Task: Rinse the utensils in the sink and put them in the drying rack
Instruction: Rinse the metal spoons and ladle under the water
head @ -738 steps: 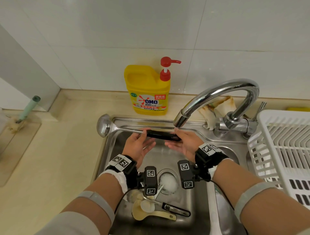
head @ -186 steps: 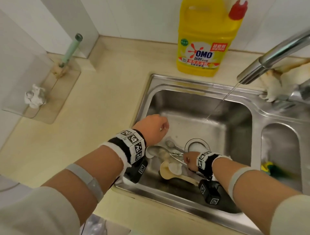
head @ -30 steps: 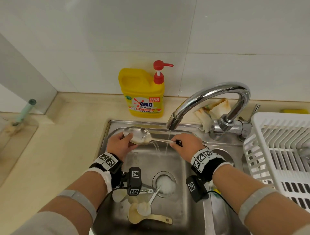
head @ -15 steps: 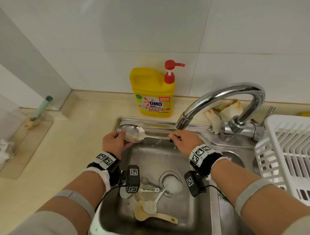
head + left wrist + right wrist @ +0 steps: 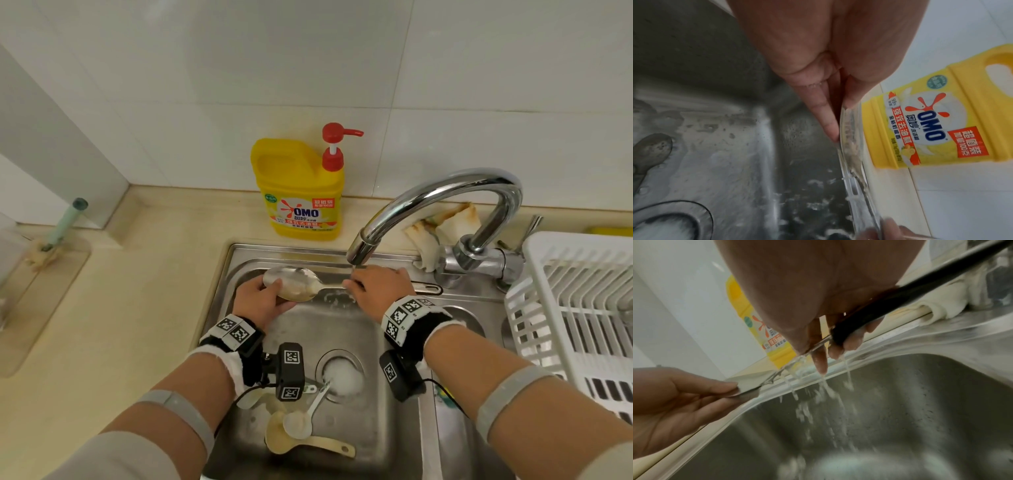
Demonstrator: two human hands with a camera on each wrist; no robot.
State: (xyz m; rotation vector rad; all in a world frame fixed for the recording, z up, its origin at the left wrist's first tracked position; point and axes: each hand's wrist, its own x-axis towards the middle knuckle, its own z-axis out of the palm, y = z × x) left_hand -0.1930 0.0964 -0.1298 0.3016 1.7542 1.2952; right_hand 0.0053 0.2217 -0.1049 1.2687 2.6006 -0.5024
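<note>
Mid-rinse: large steel serving spoon with black handle [image 5: 301, 283] held level under the curved chrome tap [image 5: 435, 202] at the far edge of the steel sink [image 5: 370, 329], left hand [image 5: 258, 301] pinching its bowl, right hand [image 5: 378, 286] gripping its handle. Still unwashed by the look of it, near the drain: a small metal spoon [image 5: 301, 419], a pale wooden rice paddle [image 5: 305, 442]. White plastic drying rack [image 5: 582, 308] on the right, contents hard to make out.
</note>
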